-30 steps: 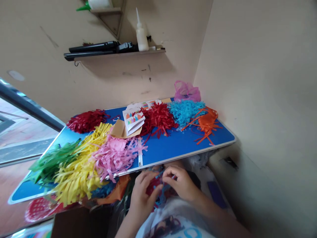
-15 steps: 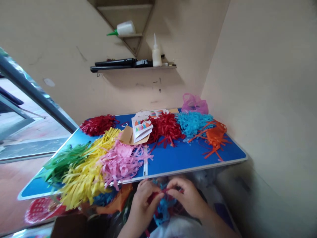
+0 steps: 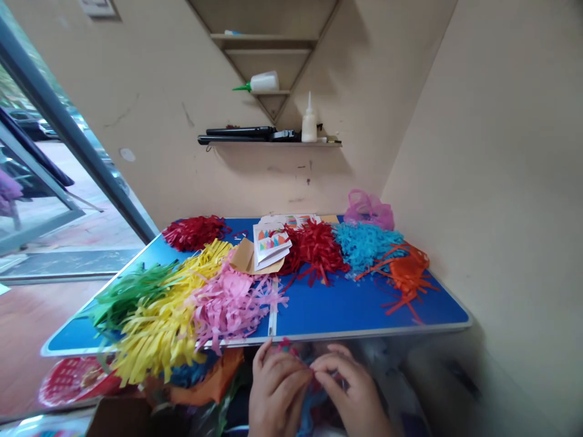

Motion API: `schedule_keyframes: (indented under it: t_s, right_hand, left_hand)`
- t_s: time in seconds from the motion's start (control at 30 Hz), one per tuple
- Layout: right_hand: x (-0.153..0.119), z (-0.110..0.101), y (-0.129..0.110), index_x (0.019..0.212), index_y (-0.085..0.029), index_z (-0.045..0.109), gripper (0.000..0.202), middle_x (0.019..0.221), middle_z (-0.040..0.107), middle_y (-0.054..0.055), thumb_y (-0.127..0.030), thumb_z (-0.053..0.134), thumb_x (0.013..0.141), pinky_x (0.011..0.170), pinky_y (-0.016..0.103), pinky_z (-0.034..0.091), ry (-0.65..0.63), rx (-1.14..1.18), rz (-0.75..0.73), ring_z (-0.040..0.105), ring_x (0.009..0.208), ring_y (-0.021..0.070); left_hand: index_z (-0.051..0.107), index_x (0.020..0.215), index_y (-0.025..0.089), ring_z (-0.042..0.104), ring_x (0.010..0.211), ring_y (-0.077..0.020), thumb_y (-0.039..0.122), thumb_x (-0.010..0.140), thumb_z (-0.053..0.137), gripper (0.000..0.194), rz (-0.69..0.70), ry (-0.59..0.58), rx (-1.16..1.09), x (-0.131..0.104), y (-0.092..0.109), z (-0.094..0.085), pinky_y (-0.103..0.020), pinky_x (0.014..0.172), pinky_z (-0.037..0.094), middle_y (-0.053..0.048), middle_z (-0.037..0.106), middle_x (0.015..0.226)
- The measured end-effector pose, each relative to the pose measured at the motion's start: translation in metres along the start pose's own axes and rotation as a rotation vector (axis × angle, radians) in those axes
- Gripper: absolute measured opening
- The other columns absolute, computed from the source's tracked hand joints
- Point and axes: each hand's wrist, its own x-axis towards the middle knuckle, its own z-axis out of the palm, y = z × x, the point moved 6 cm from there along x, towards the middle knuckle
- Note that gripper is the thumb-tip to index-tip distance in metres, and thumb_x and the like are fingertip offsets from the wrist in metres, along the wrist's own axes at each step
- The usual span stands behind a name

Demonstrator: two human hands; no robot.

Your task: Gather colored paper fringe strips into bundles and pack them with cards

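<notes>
Both hands are low in the view, in front of the near edge of the blue worktop (image 3: pixel 337 312). Left hand (image 3: pixel 277 388): fingers bent and drawn together, thumb and forefinger narrowed to a pinch. Right hand (image 3: pixel 353 388): thumb and forefinger likewise pinched, tips meeting those of the left. A small red strip (image 3: pixel 314 371) is held at the meeting point, between the two hands; the exact grip is partly hidden. Light blue strips (image 3: pixel 311 402) hang below, between the palms, blurred. A reddish-pink bit (image 3: pixel 286 346) shows just above the left hand.

Worktop, left side: green bundle (image 3: pixel 132 294) of fringed strips; yellow bundle (image 3: pixel 170 321) beside it, spilling over the near edge; pink bundle (image 3: pixel 230 303) touching the yellow. A dark red bundle (image 3: pixel 194 233) lies behind these.

Centre: folded white card (image 3: pixel 269 247) with coloured print, resting on brown paper (image 3: pixel 243 256); second red bundle (image 3: pixel 319 250) just right of it.

Right side: light blue bundle (image 3: pixel 367 243), orange bundle (image 3: pixel 407 273) partly against it, pink bag (image 3: pixel 368 211) behind.

Wall shelf (image 3: pixel 273 144): upright nozzle bottle (image 3: pixel 309 127). Above, a green-tipped bottle (image 3: pixel 265 81) lies on its side. Red basket (image 3: pixel 75 382): below the worktop, left.
</notes>
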Motion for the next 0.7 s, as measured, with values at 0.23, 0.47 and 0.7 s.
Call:
schedule_keyframes:
  t_s: [0.23,0.47,0.7]
  right_hand:
    - [-0.001,0.002,0.000,0.081,-0.028,0.065,0.016,0.078,0.074,-0.005,-0.014,0.059,0.085,0.089,0.034,0.047,0.008,0.002,0.014,0.069,0.079,0.0188]
    - [-0.004,0.001,0.001,0.081,-0.025,0.062,0.015,0.077,0.073,-0.004,-0.011,0.058,0.085,0.091,0.035,0.042,0.010,-0.066,-0.032,0.067,0.074,0.0158]
    - [0.002,-0.002,-0.006,0.080,-0.022,0.060,0.016,0.079,0.071,-0.001,-0.012,0.054,0.090,0.090,0.038,0.039,-0.082,-0.175,-0.091,0.064,0.076,0.0160]
  left_hand:
    - [0.065,0.094,0.026,0.068,0.080,-0.0159,0.012,0.083,0.063,0.018,-0.028,-0.016,-0.007,-0.003,0.000,0.003,-0.040,0.105,0.031,0.004,0.073,0.081]
    - [0.061,0.089,0.025,0.067,0.081,-0.0153,0.012,0.084,0.063,0.014,-0.134,-0.094,-0.074,-0.005,-0.006,0.018,-0.038,0.103,0.034,0.004,0.073,0.083]
    - [0.058,0.077,0.024,0.067,0.069,-0.0155,0.020,0.085,0.060,0.009,-0.290,-0.198,-0.170,-0.017,-0.022,0.043,-0.037,0.095,0.046,0.004,0.067,0.068]
